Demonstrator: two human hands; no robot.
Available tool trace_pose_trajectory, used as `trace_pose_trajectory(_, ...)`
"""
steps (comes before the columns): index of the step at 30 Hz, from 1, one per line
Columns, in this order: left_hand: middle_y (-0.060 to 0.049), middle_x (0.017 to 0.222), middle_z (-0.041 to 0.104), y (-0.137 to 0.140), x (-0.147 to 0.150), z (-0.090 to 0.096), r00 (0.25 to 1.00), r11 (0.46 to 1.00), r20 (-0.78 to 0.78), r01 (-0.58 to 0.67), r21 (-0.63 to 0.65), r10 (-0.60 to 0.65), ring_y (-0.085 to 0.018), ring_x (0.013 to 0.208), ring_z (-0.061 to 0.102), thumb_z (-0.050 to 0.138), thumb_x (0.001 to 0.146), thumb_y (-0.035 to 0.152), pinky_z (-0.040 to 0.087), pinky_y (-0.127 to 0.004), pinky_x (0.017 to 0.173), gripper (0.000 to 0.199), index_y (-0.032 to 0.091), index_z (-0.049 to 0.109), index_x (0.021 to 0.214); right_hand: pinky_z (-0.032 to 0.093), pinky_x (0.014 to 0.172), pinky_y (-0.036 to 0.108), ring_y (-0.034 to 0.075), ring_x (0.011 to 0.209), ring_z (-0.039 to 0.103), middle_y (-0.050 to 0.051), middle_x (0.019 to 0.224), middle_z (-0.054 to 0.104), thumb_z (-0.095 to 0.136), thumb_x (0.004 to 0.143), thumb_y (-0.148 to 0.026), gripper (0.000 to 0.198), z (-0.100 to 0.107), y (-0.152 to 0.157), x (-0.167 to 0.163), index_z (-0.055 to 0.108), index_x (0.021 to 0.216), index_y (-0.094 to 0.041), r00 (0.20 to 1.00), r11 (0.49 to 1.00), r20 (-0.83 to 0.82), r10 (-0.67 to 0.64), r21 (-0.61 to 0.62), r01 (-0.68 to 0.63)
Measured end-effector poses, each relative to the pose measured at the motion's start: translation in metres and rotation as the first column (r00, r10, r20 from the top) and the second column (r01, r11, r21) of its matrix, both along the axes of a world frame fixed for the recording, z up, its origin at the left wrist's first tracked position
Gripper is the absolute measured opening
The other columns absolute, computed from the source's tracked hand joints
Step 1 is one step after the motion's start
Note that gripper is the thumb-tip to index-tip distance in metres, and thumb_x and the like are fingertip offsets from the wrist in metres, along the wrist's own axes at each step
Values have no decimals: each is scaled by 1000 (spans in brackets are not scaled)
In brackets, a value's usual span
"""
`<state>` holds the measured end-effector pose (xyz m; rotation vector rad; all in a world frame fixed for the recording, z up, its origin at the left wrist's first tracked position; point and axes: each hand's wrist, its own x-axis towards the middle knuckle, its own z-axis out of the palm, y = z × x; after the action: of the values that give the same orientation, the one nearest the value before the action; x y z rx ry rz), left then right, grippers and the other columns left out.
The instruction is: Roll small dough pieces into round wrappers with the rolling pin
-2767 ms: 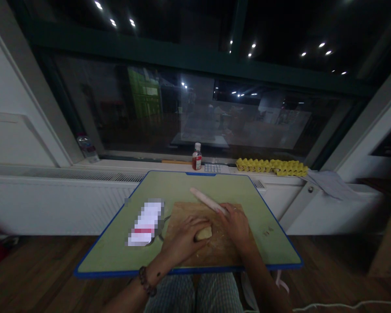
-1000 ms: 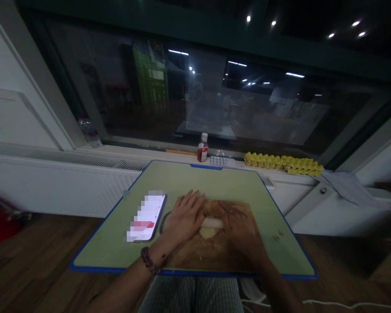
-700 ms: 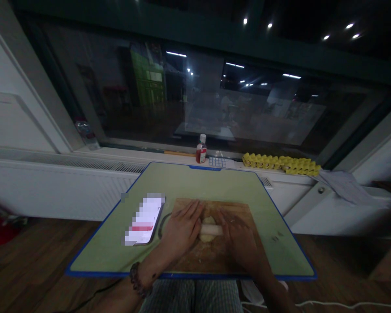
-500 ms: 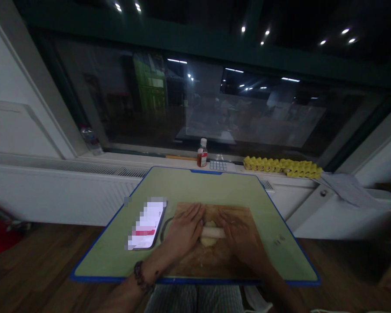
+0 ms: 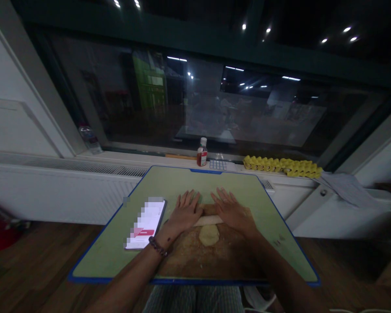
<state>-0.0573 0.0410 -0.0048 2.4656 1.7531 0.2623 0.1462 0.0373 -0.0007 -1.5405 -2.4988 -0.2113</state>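
Note:
A pale rolling pin [image 5: 209,221] lies crosswise on the wooden board [image 5: 198,263], just beyond a flat round of dough [image 5: 209,235]. My left hand [image 5: 184,214] rests its palm over the pin's left end, fingers spread and pointing forward. Over the right end lies my right hand [image 5: 232,214], also flat with its fingers apart. Both palms hide the pin's ends, and neither hand wraps round it. The dough is uncovered, showing an uneven pale yellow disc.
A lit phone [image 5: 146,226] lies left of the board on the blue-edged green table [image 5: 111,261]. On the windowsill behind stand a small bottle [image 5: 202,153] of reddish liquid and a yellow egg carton [image 5: 282,167]. A clear bottle [image 5: 90,140] stands at the sill's left.
Both hands have moved forward, away from me, with the rolling pin under them. The pin has rolled off the middle of the dough to its far edge, and the fingers are more spread.

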Motion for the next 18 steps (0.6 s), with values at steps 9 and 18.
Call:
trace_pose_trajectory(9,-14,148,42,-56,6,-5,1000,967,-5,-29,251,31,-32,140,31,33,96,39,21,-53,113,52,15,45,140,28,114,38,20,139,32,11,148,41,36,98,-40,50,-9,19,9,46,141,-17,989,984,-149,3,-177,-29)
trace_pose_trajectory(18,-18,143,47,-93,9,-24,996,952,16,-92,293,91,-34,135,37,35,94,50,30,-54,110,61,10,45,139,27,112,39,18,125,49,5,131,60,41,97,-36,37,2,30,-22,61,126,-23,973,997,-231,26,-66,-42)
